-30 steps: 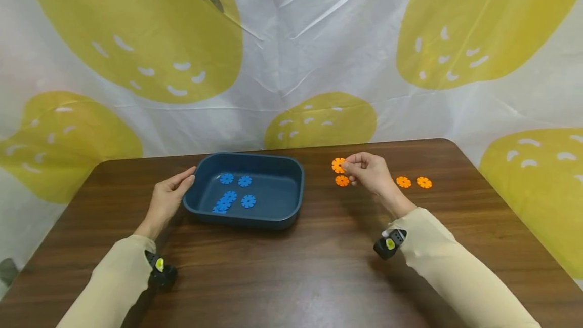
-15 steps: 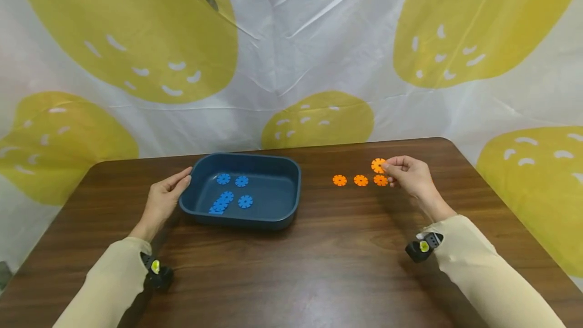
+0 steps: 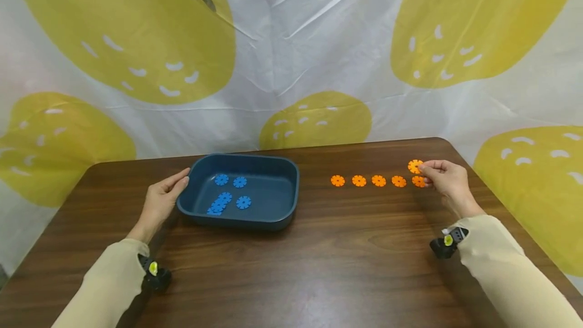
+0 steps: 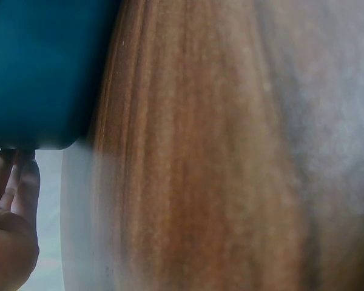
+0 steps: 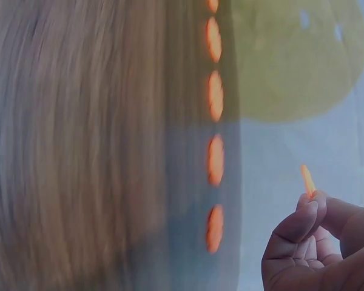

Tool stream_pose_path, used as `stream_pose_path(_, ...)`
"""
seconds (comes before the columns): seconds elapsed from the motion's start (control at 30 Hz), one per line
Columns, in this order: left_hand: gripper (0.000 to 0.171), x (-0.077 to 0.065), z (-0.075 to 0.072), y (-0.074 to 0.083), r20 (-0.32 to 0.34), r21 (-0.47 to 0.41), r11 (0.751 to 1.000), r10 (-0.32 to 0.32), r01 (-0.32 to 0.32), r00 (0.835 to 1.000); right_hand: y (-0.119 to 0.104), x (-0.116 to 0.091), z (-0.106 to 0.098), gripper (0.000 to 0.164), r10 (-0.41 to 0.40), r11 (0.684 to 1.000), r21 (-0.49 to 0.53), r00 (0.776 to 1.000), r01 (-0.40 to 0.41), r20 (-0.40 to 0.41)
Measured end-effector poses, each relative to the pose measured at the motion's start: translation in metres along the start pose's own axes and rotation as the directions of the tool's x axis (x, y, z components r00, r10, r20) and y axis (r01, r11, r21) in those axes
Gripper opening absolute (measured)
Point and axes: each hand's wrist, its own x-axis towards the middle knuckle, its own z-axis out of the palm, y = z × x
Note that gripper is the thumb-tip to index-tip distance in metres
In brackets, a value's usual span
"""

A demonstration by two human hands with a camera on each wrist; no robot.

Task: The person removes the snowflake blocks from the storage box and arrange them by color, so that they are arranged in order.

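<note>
My left hand (image 3: 160,200) holds the left side of the dark blue tray (image 3: 259,219) by thumb and fingertips. In the left wrist view the fingers (image 4: 25,188) reach up to the tray's edge. Several blue notched discs (image 3: 243,202) lie inside, some overlapping at the near left. Between thumb and index finger, my right hand (image 3: 448,183) pinches an orange notched disc (image 3: 415,166) above the table. Below it, several like orange discs (image 3: 378,180) lie flat in a row; the hand partly hides the rightmost one (image 3: 417,181).
The brown wooden table (image 3: 291,277) stretches in front of both arms. A white cloth (image 3: 291,65) printed with yellow fruit hangs right behind the table's far edge.
My right hand has moved right along the row, carrying the orange disc and uncovering the discs it passed. My left hand has kept its place at the tray. The view has shifted slightly.
</note>
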Motion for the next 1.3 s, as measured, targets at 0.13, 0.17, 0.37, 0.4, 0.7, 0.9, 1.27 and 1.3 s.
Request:
stream_pose_path(0.13, 0.051, -0.001, 0.000, 0.000, 0.004, 0.000, 1.000, -0.003, 0.003, 1.000, 0.011, 0.003, -0.017, 0.007, 0.043, 0.999, 0.019, 0.999, -0.042, -0.023)
stream_pose_path(0.17, 0.051, -0.001, 0.000, 0.000, 0.004, -0.002, 1.000, -0.004, 0.004, 1.000, 0.013, 0.004, -0.021, 0.006, 0.055, 0.998, 0.021, 0.998, -0.055, -0.026)
stream_pose_path(0.37, 0.050, -0.001, -0.001, 0.000, 0.000, -0.012, 1.000, 0.001, -0.001, 1.000, 0.026, 0.009, -0.035, 0.007, 0.132, 0.991, 0.017, 0.990, -0.131, -0.052)
stream_pose_path(0.4, 0.050, 0.000, -0.001, -0.001, -0.002, -0.014, 1.000, 0.004, -0.004, 1.000, 0.029, 0.011, -0.037, 0.006, 0.143, 0.990, 0.012, 0.988, -0.143, -0.055)
stream_pose_path(0.7, 0.049, 0.000, 0.000, -0.002, -0.015, -0.010, 1.000, 0.009, -0.009, 1.000, 0.038, 0.013, -0.043, 0.024, 0.183, 0.982, 0.056, 0.980, -0.179, -0.079)
stream_pose_path(0.9, 0.051, 0.000, 0.000, 0.000, -0.008, -0.002, 1.000, 0.000, 0.000, 1.000, 0.041, 0.015, -0.045, 0.023, 0.189, 0.982, 0.034, 0.979, -0.187, -0.081)
stream_pose_path(1.27, 0.051, -0.001, 0.000, 0.001, -0.012, -0.009, 1.000, 0.000, 0.000, 1.000, 0.037, 0.015, -0.042, 0.013, 0.192, 0.968, -0.143, 0.975, -0.207, -0.109)
stream_pose_path(1.3, 0.051, -0.001, 0.000, 0.001, -0.011, -0.005, 1.000, -0.002, 0.002, 1.000, 0.037, 0.016, -0.041, 0.015, 0.193, 0.966, -0.154, 0.975, -0.209, -0.112)
